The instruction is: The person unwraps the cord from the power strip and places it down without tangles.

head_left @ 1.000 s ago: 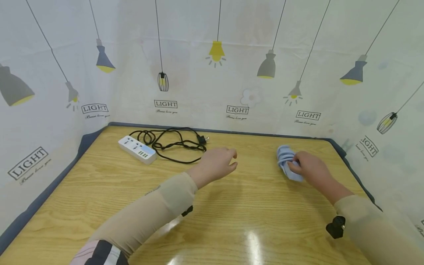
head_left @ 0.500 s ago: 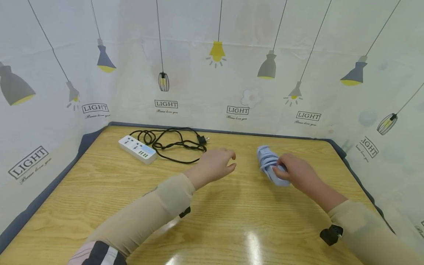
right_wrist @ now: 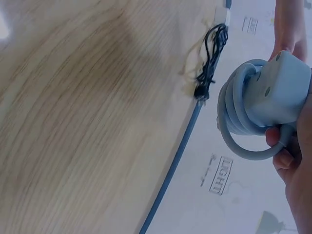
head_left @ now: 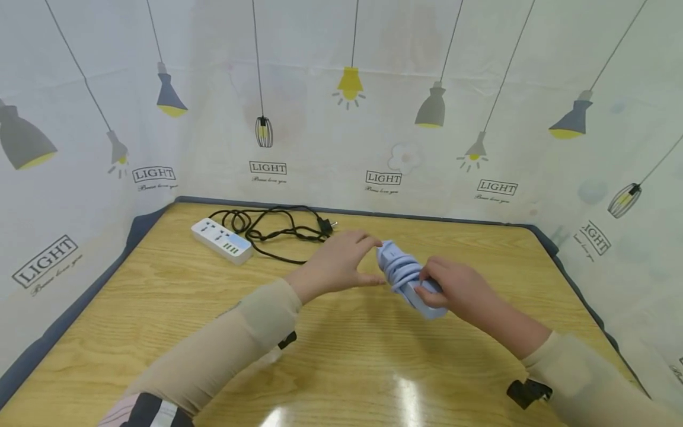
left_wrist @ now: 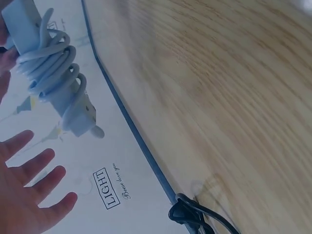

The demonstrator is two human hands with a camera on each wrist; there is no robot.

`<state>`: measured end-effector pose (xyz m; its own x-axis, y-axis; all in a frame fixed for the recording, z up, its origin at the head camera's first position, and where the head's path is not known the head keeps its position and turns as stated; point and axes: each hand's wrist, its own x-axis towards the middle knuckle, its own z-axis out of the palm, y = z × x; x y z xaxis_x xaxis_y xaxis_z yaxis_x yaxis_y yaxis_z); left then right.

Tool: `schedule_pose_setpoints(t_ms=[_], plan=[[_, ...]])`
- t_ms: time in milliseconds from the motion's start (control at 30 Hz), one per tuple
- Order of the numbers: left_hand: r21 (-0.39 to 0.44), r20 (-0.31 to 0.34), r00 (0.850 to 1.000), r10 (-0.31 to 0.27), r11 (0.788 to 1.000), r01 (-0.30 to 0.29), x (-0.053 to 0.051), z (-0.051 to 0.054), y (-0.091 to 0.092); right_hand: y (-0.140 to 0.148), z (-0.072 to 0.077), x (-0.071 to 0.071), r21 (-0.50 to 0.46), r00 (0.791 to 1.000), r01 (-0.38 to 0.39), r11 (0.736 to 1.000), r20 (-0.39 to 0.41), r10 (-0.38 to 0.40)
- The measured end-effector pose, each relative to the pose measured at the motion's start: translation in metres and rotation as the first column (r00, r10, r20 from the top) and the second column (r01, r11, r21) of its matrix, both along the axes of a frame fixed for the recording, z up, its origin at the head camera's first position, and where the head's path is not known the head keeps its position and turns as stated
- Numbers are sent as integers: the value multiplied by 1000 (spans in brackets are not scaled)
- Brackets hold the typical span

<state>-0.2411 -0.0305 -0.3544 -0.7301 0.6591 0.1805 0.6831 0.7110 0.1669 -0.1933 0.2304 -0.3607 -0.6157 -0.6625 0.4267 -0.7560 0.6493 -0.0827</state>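
Pale wall covering (head_left: 320, 136), printed with hanging lamps and the word LIGHT, rises behind a wood-grain table (head_left: 341, 373) in the head view. Near the table's far left corner lies a white power strip (head_left: 221, 240), its black cord (head_left: 256, 235) looped loosely beside it, with the plug (head_left: 325, 225) at the right of the tangle. Around the middle, held up over the wood, the right hand (head_left: 464, 290) grips the near end of a pale blue power strip (head_left: 413, 296) wrapped in its own cable (head_left: 400, 270). The left hand (head_left: 338, 264) is at the far end, thumb and fingers spread. Beige sleeves (head_left: 213, 350) cover both forearms.

From the left wrist, the pale blue power strip is tilted at upper left; a gap shows between it and the visible splayed fingers of the left hand.

From the right wrist, the strip's near end faces the camera, right-hand fingertips curled against it beside a loop of cable.
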Motion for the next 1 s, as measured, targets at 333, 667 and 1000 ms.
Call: schedule_pose_setpoints(t_ms=[333, 667, 1000], plan=[[-87, -110, 978, -176, 982, 166, 2, 2, -9, -24, 8, 5, -42, 973, -190, 981, -138, 183], [-23, 36, 987, -157, 987, 158, 8, 0, -18, -41, 16, 8, -90, 964, -250, 964, -120, 238], [108, -56, 977, -207, 971, 212, 8, 8, -26, -54, 25, 6, -140, 950, -286, 948, -173, 261]])
